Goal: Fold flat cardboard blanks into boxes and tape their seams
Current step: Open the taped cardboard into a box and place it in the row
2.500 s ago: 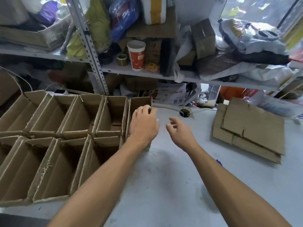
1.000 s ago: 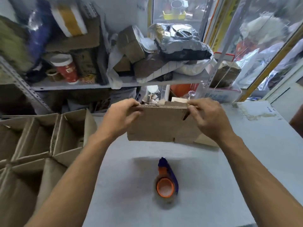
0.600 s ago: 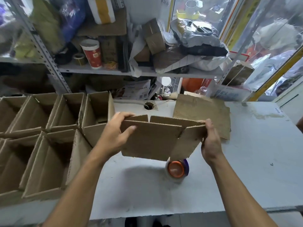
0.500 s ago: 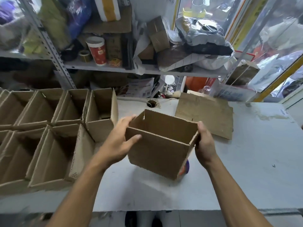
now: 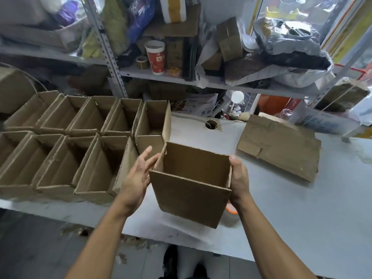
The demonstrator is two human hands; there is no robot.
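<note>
Head camera, looking down over a white worktable [image 5: 291, 214]. At centre, a cardboard blank squared up into an open-topped box [image 5: 191, 190], tilted toward the viewer and raised above the table's near edge. Right hand [image 5: 238, 183] clasped against the box's right wall, thumb hooked over the top rim, fingers hidden behind the cardboard. Left hand [image 5: 137, 178] just beside the box's left wall, palm turned toward it, fingers straight and spread, gripping nothing; contact with the wall impossible to tell. Half hidden below the box's right corner, the orange core of a tape roll [image 5: 231, 210] resting on the table. To the left, two rows of finished open boxes [image 5: 84, 158] packed side by side, top flaps upright, nearest one just beside the left hand. To the right, well apart from the held box, a small stack of flat blanks [image 5: 279, 150] lying on the table. A round cable hole [image 5: 211, 124] in the tabletop beyond the box. Behind, a metal shelf [image 5: 171, 75] crowded with bags, cartons and packaging, a red-and-white paper cup [image 5: 156, 57] standing on it near a small brown tape roll [image 5: 141, 62]. Cardboard scraps [image 5: 136, 243] scattered on the grey floor below the table's edge.
</note>
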